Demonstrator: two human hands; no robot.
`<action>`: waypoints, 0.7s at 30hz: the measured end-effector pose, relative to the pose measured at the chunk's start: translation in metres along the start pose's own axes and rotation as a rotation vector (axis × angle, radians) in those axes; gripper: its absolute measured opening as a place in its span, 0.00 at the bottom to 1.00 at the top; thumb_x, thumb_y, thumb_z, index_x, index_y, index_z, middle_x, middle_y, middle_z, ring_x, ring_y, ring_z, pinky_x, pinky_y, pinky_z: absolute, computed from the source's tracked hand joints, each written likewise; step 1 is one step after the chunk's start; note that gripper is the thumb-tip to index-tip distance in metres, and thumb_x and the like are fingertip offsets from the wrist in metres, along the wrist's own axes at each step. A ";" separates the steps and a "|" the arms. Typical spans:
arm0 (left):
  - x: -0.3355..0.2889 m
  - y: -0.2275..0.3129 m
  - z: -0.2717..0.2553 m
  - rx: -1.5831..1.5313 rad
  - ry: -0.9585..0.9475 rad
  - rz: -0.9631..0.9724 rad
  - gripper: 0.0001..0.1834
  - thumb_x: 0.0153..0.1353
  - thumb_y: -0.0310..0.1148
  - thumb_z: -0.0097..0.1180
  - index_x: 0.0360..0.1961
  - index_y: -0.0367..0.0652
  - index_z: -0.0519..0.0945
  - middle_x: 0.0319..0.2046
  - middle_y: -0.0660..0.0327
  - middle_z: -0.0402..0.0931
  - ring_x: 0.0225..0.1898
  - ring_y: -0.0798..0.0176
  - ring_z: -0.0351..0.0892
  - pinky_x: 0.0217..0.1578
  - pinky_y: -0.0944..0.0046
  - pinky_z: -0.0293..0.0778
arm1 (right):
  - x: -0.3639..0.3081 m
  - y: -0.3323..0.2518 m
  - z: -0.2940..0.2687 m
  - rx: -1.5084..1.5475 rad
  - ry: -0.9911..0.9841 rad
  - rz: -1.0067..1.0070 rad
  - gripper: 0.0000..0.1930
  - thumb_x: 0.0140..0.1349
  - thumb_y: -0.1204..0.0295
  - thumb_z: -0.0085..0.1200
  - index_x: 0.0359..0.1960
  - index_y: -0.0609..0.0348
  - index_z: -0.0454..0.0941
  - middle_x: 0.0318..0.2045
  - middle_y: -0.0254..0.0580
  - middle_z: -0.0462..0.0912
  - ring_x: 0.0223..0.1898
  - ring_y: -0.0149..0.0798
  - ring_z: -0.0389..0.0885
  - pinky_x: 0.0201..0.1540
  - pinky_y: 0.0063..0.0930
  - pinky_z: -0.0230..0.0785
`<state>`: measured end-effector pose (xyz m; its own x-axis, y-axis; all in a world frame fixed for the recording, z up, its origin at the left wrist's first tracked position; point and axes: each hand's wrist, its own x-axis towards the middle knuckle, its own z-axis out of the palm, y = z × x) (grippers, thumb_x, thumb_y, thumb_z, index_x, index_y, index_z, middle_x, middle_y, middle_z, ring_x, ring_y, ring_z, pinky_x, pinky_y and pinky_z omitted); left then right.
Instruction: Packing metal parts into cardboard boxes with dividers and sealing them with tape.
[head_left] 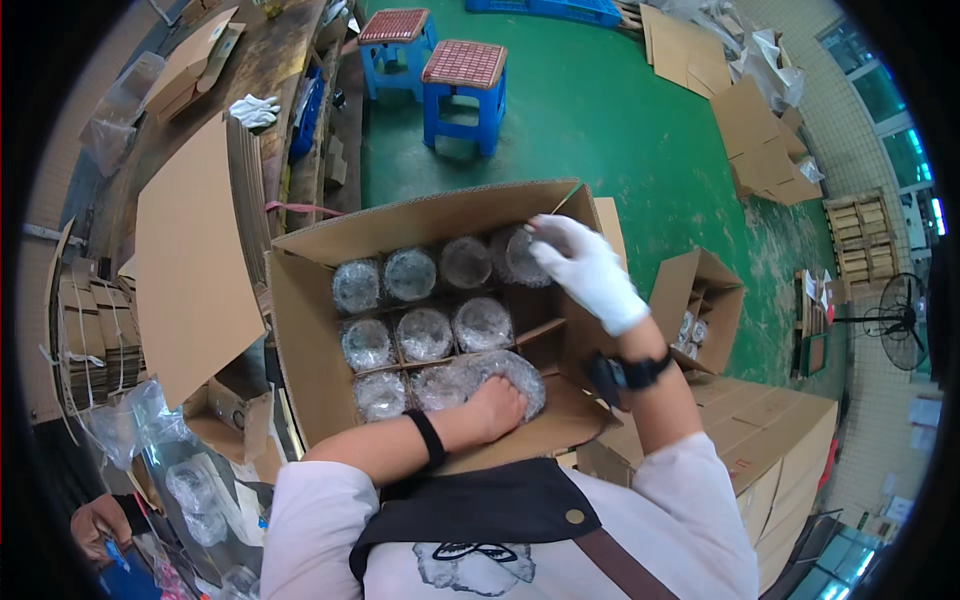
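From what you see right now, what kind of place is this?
Probably a packing workshop or warehouse: a divided cardboard box filled with bubble-wrapped items, flat cardboard sheets stacked nearby, and wooden pallets on the green floor.

A white glove covers the right hand (590,272); under it, a brown carton (310,320) holds clear, silvery bubble-wrapped items (425,333). Beyond it, blue stools (463,92) with red-checked seats stand on a green floor (620,130).

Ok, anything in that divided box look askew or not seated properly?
One thing: the bubble-wrapped item under the bare left hand lies over the front dividers, not down in a cell like the others. The gloved right hand rests at the carton back corner.
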<state>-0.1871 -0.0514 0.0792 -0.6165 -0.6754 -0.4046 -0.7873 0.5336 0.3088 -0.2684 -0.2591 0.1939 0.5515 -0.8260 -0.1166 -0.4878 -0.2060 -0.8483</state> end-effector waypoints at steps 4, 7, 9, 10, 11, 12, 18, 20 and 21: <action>-0.008 -0.009 -0.028 -0.092 -0.294 -0.064 0.16 0.59 0.36 0.54 0.47 0.40 0.79 0.46 0.54 0.80 0.50 0.55 0.78 0.53 0.57 0.66 | -0.072 -0.001 -0.046 0.335 -0.053 0.140 0.14 0.64 0.78 0.52 0.52 0.64 0.74 0.45 0.39 0.83 0.49 0.32 0.79 0.55 0.26 0.70; -0.017 -0.026 -0.019 -0.056 -0.266 0.026 0.16 0.58 0.36 0.54 0.43 0.37 0.78 0.43 0.53 0.80 0.48 0.54 0.78 0.51 0.54 0.67 | -0.083 0.012 -0.045 0.312 -0.049 0.273 0.14 0.63 0.77 0.53 0.51 0.65 0.74 0.45 0.40 0.83 0.49 0.32 0.80 0.55 0.25 0.70; 0.010 -0.015 -0.003 -0.087 -0.251 0.020 0.16 0.60 0.35 0.51 0.44 0.37 0.78 0.46 0.53 0.80 0.50 0.55 0.77 0.51 0.56 0.65 | -0.068 0.015 -0.031 0.040 -0.005 0.122 0.15 0.61 0.72 0.56 0.49 0.62 0.77 0.43 0.43 0.85 0.45 0.35 0.83 0.50 0.27 0.74; 0.026 -0.010 0.011 0.001 -0.200 -0.011 0.15 0.61 0.35 0.49 0.44 0.38 0.78 0.46 0.53 0.80 0.50 0.55 0.76 0.50 0.57 0.65 | -0.053 0.002 -0.019 -0.047 -0.027 0.124 0.16 0.60 0.68 0.57 0.48 0.60 0.78 0.42 0.48 0.84 0.45 0.42 0.84 0.50 0.32 0.74; 0.038 -0.002 0.019 0.092 -0.141 -0.029 0.15 0.62 0.35 0.47 0.44 0.38 0.78 0.46 0.53 0.80 0.51 0.56 0.76 0.49 0.58 0.64 | -0.038 0.004 -0.010 -0.221 -0.010 0.067 0.17 0.59 0.65 0.57 0.47 0.59 0.79 0.41 0.49 0.84 0.44 0.47 0.83 0.50 0.36 0.74; 0.042 0.000 0.029 0.155 -0.062 -0.010 0.15 0.64 0.35 0.43 0.43 0.40 0.79 0.44 0.56 0.81 0.50 0.58 0.76 0.47 0.59 0.63 | -0.026 0.005 0.000 -0.274 -0.004 0.061 0.17 0.58 0.65 0.57 0.46 0.59 0.80 0.41 0.50 0.84 0.44 0.48 0.83 0.50 0.38 0.73; 0.032 -0.008 0.043 0.033 -0.032 -0.022 0.19 0.64 0.36 0.44 0.52 0.42 0.77 0.47 0.60 0.79 0.52 0.61 0.75 0.49 0.59 0.63 | 0.031 0.011 0.049 -0.569 -0.061 0.178 0.15 0.59 0.63 0.52 0.42 0.58 0.82 0.41 0.52 0.83 0.45 0.53 0.81 0.51 0.40 0.72; 0.040 -0.022 0.075 0.000 -0.132 -0.084 0.20 0.65 0.36 0.42 0.56 0.44 0.75 0.50 0.60 0.78 0.57 0.61 0.72 0.55 0.59 0.60 | 0.059 0.075 0.071 -0.751 -0.129 0.164 0.15 0.59 0.62 0.49 0.40 0.57 0.83 0.42 0.54 0.82 0.46 0.55 0.80 0.52 0.41 0.72; 0.050 -0.029 0.079 -0.021 -0.229 -0.132 0.22 0.66 0.37 0.41 0.59 0.47 0.74 0.53 0.61 0.78 0.62 0.60 0.69 0.61 0.59 0.58 | 0.075 0.111 0.073 -0.779 -0.107 0.086 0.16 0.59 0.61 0.49 0.39 0.56 0.84 0.43 0.54 0.82 0.47 0.56 0.80 0.52 0.41 0.72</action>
<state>-0.1945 -0.0607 -0.0177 -0.4928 -0.6044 -0.6260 -0.8622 0.4361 0.2577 -0.2320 -0.3061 0.0529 0.5332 -0.8087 -0.2482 -0.8432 -0.4845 -0.2331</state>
